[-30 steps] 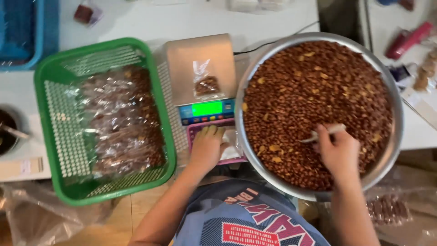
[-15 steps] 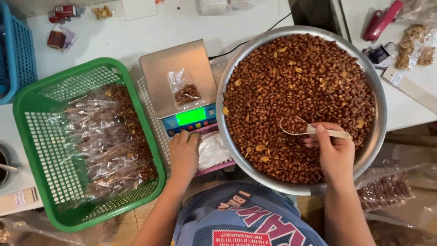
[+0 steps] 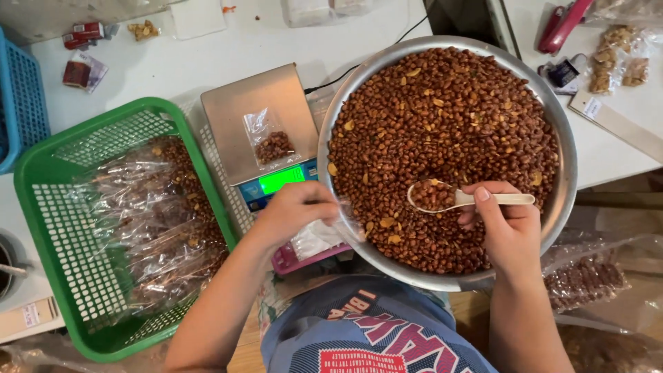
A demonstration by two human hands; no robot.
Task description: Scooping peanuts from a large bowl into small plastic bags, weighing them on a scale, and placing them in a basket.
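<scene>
On the white tabletop (image 3: 207, 62), at about three o'clock from the centre, sits a wide round steel bowl (image 3: 563, 148) heaped with reddish-brown roasted peanuts (image 3: 442, 124). The right hand (image 3: 507, 231), at roughly five o'clock on the bowl, has thumb and fingers pressed around the handle of a pale plastic spoon (image 3: 459, 198), whose scoop is loaded with nuts and held level just above the heap. The left hand (image 3: 293, 214), at the bowl's eight o'clock edge, pinches a small clear plastic bag (image 3: 314, 238) that looks empty; whether its mouth is open cannot be told.

At ten o'clock from the left hand, a flat steel-topped digital scale (image 3: 259, 121) with a lit green display carries one small clear packet of peanuts (image 3: 271, 141), lying flat on the platform. At nine o'clock stands a green mesh plastic basket (image 3: 62, 228) holding many filled clear packets (image 3: 162, 221), piled loosely.

Judging by this, much packing is done: a good pile is bagged and one packet lies on the scale. Plenty remains, since the bowl is nearly full, and the spoonful has not yet gone into the bag.
</scene>
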